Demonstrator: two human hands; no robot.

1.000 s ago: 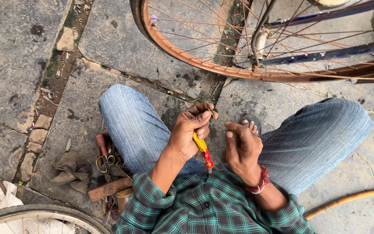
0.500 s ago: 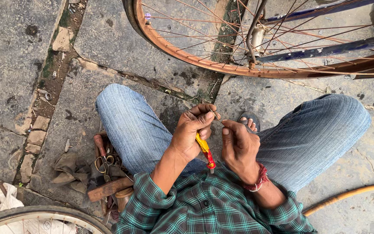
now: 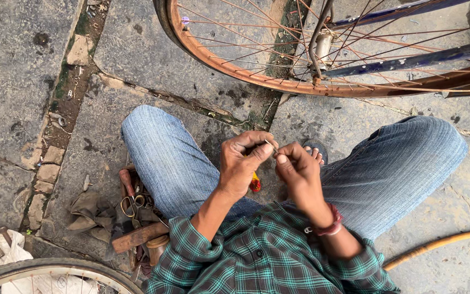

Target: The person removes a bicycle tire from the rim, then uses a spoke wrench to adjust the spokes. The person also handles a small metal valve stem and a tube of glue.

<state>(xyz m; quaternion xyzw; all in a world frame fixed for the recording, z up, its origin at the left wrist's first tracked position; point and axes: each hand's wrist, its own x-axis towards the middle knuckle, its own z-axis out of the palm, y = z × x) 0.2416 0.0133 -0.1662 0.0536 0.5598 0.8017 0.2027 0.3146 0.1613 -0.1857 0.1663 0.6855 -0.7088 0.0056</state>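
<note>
Your left hand (image 3: 241, 163) and right hand (image 3: 299, 169) meet in front of you, between your knees, above the stone floor (image 3: 137, 54). The grip of your left hand is closed: thumb and forefinger pinch one end of a thin metal pin (image 3: 271, 145), and the remaining fingers wrap a small tool with a yellow and red handle (image 3: 255, 182), whose end protrudes below the palm. The grip of your right hand is nearly closed, with the fingertips (image 3: 282, 159) on the other end of the pin. The pin sits tilted, held in the air between both hands, just beside your sandalled toes (image 3: 315, 152). A rusty bicycle wheel (image 3: 311, 81) stands beyond your hands, well apart from them. Scissors (image 3: 133, 204), a wooden-handled tool (image 3: 140, 237) and a crumpled rag (image 3: 88, 209) lie on the floor beside your left knee.
</note>
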